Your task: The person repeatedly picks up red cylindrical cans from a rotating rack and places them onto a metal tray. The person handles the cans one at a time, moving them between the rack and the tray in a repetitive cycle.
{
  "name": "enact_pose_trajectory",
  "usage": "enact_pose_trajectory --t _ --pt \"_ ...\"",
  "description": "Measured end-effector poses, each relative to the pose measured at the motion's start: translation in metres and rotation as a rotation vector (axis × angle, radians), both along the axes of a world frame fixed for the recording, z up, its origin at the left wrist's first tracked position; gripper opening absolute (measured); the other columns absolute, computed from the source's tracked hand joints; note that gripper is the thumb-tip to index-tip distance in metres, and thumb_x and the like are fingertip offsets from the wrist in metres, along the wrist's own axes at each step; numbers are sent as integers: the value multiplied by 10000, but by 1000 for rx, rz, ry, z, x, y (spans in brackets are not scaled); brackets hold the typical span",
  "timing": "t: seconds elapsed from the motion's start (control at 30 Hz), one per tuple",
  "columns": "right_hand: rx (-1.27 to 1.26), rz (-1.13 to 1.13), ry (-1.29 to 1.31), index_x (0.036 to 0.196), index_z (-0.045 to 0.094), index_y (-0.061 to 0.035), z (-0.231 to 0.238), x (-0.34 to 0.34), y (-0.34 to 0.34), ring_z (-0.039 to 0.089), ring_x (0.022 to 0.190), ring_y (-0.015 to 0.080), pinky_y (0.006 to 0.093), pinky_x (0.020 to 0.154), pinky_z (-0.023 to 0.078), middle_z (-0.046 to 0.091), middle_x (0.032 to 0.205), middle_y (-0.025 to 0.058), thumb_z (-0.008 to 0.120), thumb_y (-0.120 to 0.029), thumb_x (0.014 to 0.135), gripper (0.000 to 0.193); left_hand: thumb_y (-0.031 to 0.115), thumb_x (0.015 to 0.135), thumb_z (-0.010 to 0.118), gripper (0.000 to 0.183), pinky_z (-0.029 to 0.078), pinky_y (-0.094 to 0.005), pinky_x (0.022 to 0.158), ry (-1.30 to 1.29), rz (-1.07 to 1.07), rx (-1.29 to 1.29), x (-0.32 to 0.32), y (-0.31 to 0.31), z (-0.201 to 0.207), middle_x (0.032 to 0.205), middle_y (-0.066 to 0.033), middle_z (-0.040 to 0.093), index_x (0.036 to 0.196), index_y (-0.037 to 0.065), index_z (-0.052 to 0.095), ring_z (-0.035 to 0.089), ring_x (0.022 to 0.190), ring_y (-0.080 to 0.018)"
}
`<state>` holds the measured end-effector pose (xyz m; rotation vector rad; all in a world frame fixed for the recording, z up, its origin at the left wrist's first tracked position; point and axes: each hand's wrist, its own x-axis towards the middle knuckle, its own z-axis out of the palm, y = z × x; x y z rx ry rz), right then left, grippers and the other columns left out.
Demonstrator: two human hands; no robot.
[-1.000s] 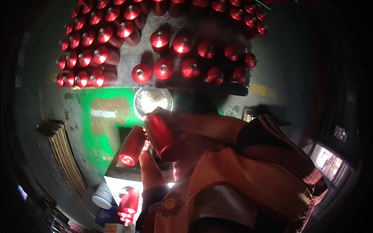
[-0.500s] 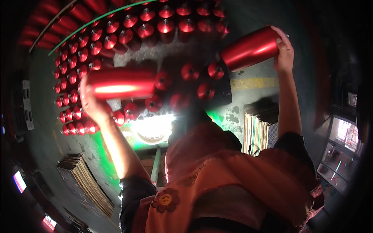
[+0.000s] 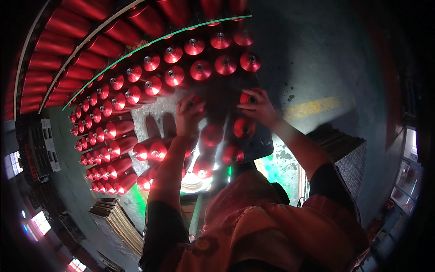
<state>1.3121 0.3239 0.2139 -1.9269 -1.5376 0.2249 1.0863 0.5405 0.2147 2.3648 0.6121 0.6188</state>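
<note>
Red metal bottles with cone-shaped tops stand upright in rows on a dark flat surface. My left hand (image 3: 189, 115) has its fingers round the top of one red metal bottle (image 3: 195, 100), mostly hidden by the fingers. To the right, my right hand (image 3: 259, 106) grips another red metal bottle (image 3: 245, 98) by its top. Between my forearms stand more bottles, among them one red bottle (image 3: 244, 128) just below my right hand and another red bottle (image 3: 212, 135) nearer the middle.
Rows of standing bottles (image 3: 200, 69) curve along the far side and left. Behind a green strip (image 3: 165, 36), more red bottles lie stacked in layers (image 3: 68, 22). A bright round lamp (image 3: 195, 182) shines close to my body. Stacked boards (image 3: 117, 222) stand at left, with another stack (image 3: 340, 145) at right.
Both hands have come inward, nearer each other. The two bottles held tipped on their sides now appear upright among the standing ones. The view has shifted, showing more of the far stack.
</note>
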Motion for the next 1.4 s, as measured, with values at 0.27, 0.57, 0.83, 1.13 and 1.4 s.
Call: enact_pose_trajectory --t 0.27,0.57,0.83,1.13,1.4 --pt "-10 -22 -7 1160 724 -304 41 27 -5 336 1322 391 469 1095 362 343 1512 128 781 -237 737 432 110 734 779 327 450 -442 1024 6 -93 42 14 5 50 1415 -114 514 1051 188 761 450 1299 -345" --pt "-36 -251 10 1214 668 -344 -23 93 86 358 1294 415 478 1074 407 341 1491 124 786 -230 730 511 184 724 802 707 372 -496 1099 202 -56 138 171 -2 -2 1555 -178 273 1363 349 546 335 1361 -457" --pt "102 -278 -25 1175 691 -326 -23 99 70 438 1263 371 433 1040 441 389 1450 113 793 -154 708 508 190 727 789 606 475 -464 1010 272 8 127 200 -8 -10 1447 -137 369 1289 327 610 399 1295 -413" --pt "388 -447 79 1178 695 -134 115 117 -57 502 1252 283 368 1047 418 483 1400 136 760 -51 749 441 45 755 773 536 462 -366 1007 -208 51 -33 87 6 93 1386 -112 515 1260 184 660 530 1230 -283" --pt "363 -58 1386 1341 529 -54 148 -42 -83 536 1242 259 373 1064 429 531 1372 136 633 -165 873 493 327 830 682 772 380 -518 1094 -855 476 -1189 -228 -40 150 1413 -152 468 1489 92 355 448 1300 -326"
